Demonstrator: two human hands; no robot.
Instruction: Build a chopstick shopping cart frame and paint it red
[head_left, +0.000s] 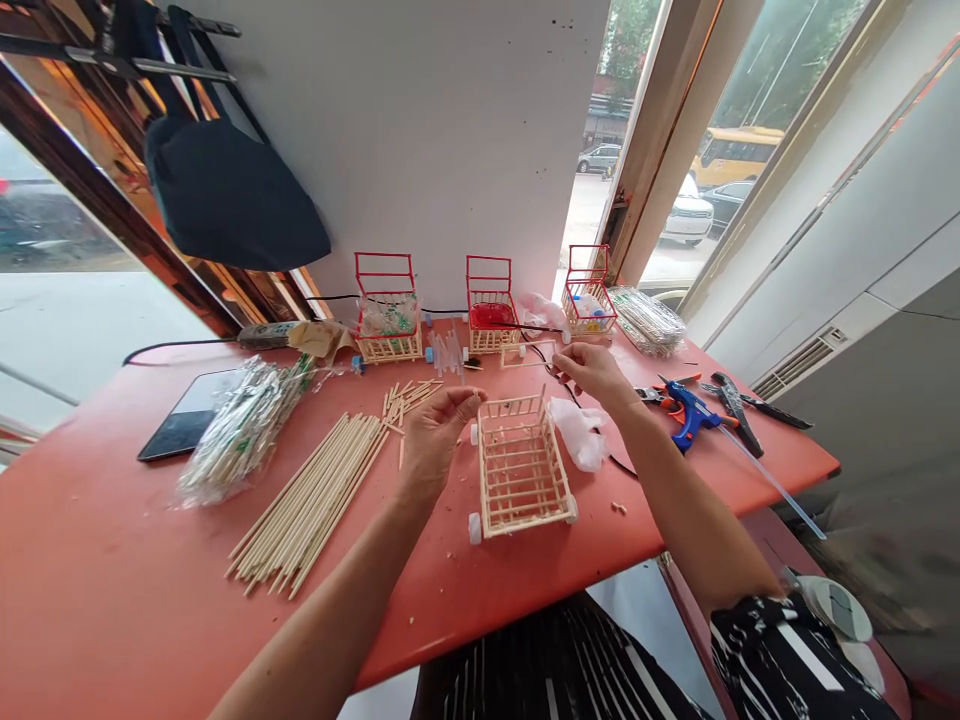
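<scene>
A small cart basket (pixel 520 466) built of pale wooden sticks stands on the red table (pixel 112 560) in front of me, with white wheels at its corners. My left hand (pixel 437 432) rests just left of the basket, fingers curled in a pinch near its top rim; what they hold is too small to make out. My right hand (pixel 592 368) hovers behind the basket, fingers pinched on a small stick frame (pixel 529 354) with a thin dark cord trailing below. A crumpled white plastic bag (pixel 581 432) lies right of the basket.
A bundle of loose wooden sticks (pixel 315 500) and a bag of wrapped sticks (pixel 240 428) lie at left beside a black tablet (pixel 184 412). Three finished carts with red handles (pixel 386 322) (pixel 490 315) (pixel 589 298) line the back. A blue glue gun (pixel 690 412) and pliers (pixel 739 405) lie right.
</scene>
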